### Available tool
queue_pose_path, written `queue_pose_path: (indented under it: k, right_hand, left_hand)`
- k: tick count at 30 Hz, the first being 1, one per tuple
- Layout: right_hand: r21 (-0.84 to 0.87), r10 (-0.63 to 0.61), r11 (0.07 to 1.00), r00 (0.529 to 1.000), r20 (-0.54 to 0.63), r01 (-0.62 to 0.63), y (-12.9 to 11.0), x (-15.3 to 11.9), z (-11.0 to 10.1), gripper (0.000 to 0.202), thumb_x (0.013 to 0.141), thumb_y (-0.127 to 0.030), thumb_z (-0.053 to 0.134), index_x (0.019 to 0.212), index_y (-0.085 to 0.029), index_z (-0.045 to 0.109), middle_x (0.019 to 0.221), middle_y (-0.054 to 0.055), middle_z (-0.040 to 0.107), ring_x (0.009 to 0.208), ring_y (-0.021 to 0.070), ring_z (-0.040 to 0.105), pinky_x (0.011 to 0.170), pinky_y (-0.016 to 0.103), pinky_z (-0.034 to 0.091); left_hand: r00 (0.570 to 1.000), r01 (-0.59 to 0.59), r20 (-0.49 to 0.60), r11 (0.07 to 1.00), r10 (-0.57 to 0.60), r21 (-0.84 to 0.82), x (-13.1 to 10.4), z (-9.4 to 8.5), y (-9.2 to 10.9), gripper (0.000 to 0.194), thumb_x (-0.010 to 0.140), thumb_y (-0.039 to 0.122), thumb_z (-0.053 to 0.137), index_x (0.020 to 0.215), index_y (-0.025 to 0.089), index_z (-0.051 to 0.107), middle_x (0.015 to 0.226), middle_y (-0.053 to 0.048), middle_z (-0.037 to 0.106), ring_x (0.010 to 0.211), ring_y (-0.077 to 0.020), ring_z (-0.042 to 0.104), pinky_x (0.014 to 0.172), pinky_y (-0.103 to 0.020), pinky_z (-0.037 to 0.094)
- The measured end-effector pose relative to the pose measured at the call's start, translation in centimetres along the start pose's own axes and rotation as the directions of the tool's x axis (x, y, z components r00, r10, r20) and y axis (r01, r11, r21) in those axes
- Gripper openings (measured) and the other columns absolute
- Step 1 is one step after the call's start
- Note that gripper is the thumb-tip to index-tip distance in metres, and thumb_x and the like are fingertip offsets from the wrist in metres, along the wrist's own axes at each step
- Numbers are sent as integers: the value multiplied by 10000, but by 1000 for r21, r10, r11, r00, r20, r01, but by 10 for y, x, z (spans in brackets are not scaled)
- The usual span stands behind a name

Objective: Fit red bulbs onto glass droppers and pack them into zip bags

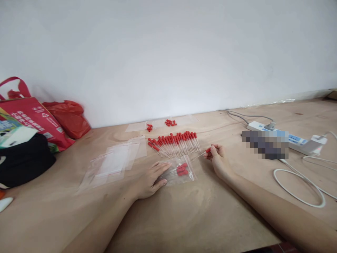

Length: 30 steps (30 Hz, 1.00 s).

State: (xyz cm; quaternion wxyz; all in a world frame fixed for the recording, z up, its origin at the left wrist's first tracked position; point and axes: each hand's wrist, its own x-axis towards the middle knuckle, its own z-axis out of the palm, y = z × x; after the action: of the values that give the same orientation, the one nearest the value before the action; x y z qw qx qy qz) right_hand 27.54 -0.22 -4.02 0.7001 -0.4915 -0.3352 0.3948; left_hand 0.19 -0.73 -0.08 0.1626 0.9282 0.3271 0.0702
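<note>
A clear zip bag with several red-capped droppers inside lies on the wooden table. My left hand rests on the bag's left end, fingers apart. To the right of the bag, my right hand pinches one dropper by its red bulb, its thin clear tube pointing left. Behind the bag, a row of droppers lies side by side, red bulbs toward the wall.
Empty clear bags overlap at the left. Loose red bulbs lie near the wall. A power strip, white cable and blurred dark object are at the right. Red bags and a black item stand far left.
</note>
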Motion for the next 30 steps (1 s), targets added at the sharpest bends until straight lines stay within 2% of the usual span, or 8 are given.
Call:
queue_pose_path:
  k: [3,9,16,20,23,25,27,30]
  right_hand:
    - [3,-5,1000,999,-41,5,-3,2,-3,296,706,-466,529,828,-237,386,665,-55,521,495,85,503,466,230,449]
    - [24,22,999,1000,-16,-21,-2,0,-1,312,694,-476,542,818,-237,385,664,-52,532,499,90,519,482,244,466]
    - [101,95,988,982,161,-112,-4,-15,15,386,633,-473,611,815,-227,378,672,-53,564,561,105,588,577,279,502]
    - [-31,178,983,905,387,-181,-8,-26,21,372,637,-464,613,795,-214,386,586,-85,536,396,65,510,391,195,422]
    - [-146,203,978,829,521,-148,-6,-28,22,330,667,-448,593,791,-209,401,525,-110,488,291,36,406,279,143,278]
    - [-168,193,979,789,583,-115,-2,-26,22,305,683,-432,583,789,-207,407,557,-103,507,282,26,383,276,140,268]
    - [-187,191,978,767,613,-94,3,-22,23,280,698,-418,573,792,-207,415,611,-89,538,292,21,378,287,146,285]
    - [-233,192,971,774,604,-59,10,-16,25,249,693,-392,587,792,-199,465,642,-69,554,348,33,414,316,154,312]
  left_hand:
    - [1000,2,13,1000,-2,4,0,0,0,489,879,338,351,1339,246,214,1358,-33,347,1261,-206,273,1058,-437,190]
    - [1000,4,8,1000,-3,-9,1,-1,2,491,875,330,361,1337,252,218,1356,-30,350,1258,-203,282,1059,-437,189]
    - [1000,4,16,1000,-4,1,1,1,0,492,881,343,347,1343,252,202,1363,-29,338,1263,-199,271,1061,-435,184]
    - [1000,4,15,1000,-4,0,1,0,1,489,879,334,351,1340,249,211,1364,-33,337,1260,-199,276,1059,-433,185]
    - [1000,10,23,1000,-10,4,2,-2,3,485,876,319,356,1336,237,223,1359,-43,345,1259,-195,281,1057,-432,190]
    - [1000,10,28,1000,-10,7,2,-2,3,485,877,322,355,1335,231,224,1359,-46,344,1260,-193,278,1057,-428,195]
    - [1000,11,27,1000,-12,11,2,-2,2,485,878,327,353,1335,228,222,1363,-45,338,1264,-195,269,1057,-428,195]
    - [1000,9,24,1000,-10,10,1,-1,1,487,878,327,352,1336,231,220,1361,-42,341,1264,-199,267,1058,-434,188]
